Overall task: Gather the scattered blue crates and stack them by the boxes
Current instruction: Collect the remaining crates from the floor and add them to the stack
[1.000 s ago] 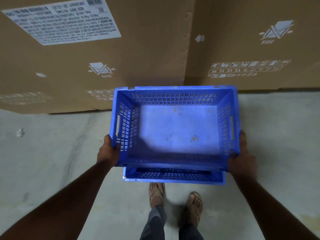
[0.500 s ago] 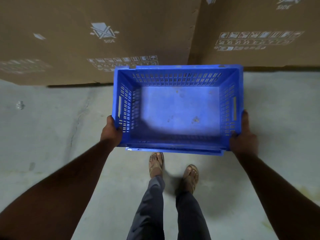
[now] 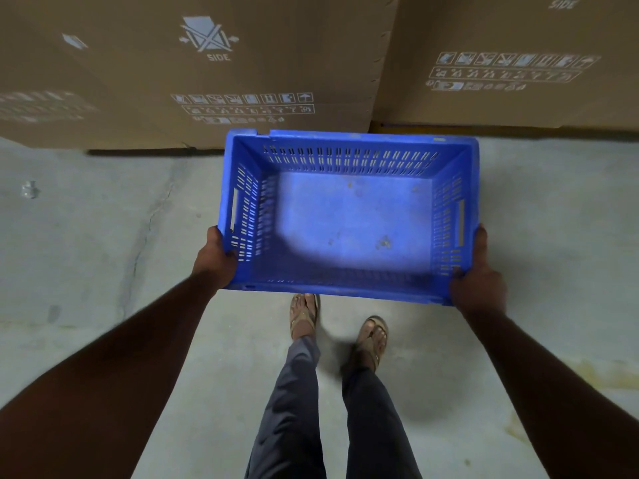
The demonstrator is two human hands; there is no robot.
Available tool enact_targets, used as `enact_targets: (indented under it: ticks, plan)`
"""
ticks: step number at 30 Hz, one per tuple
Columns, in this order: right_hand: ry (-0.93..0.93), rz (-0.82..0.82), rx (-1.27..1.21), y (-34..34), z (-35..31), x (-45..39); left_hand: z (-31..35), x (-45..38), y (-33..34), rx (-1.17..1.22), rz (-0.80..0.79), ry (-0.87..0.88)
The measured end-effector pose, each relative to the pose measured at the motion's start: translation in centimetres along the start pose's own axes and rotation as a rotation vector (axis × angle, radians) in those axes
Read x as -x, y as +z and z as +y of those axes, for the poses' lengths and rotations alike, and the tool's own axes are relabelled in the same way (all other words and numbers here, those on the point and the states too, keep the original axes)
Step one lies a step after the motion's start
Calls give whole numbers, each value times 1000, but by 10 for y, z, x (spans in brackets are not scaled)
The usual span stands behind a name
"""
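An empty blue plastic crate (image 3: 349, 216) with slotted walls is in front of me, its far rim close to the cardboard boxes. My left hand (image 3: 214, 261) grips its near left corner and my right hand (image 3: 479, 274) grips its near right corner. The crate beneath it, seen a moment ago, is hidden under this one. Two large brown cardboard boxes stand side by side behind the crate, the left box (image 3: 193, 63) and the right box (image 3: 518, 60).
Grey concrete floor (image 3: 103, 254) with a crack at left and a small pale scrap (image 3: 30, 189) lying on it. My feet in sandals (image 3: 339, 326) stand just behind the crate. Yellowish stains mark the floor at right.
The crate in my hands came down over the lower crate, which showed under its near edge a second ago and is now covered. The view tilted downward.
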State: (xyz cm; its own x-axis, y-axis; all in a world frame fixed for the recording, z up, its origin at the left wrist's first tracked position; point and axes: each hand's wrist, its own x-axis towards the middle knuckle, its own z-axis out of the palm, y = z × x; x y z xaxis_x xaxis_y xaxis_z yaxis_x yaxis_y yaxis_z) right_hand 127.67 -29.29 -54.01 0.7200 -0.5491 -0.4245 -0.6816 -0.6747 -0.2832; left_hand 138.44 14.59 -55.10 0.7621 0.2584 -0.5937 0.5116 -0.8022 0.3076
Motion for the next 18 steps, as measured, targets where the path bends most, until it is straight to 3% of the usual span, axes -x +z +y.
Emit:
enact_targets:
  ticks: [10,18]
  plan:
    - [-19,11,-51,3,7,3,6,-4,-3,-110,-44,-13]
    - [5,-64,19,7,10,-5,8,-4,-5,-61,-75,-79]
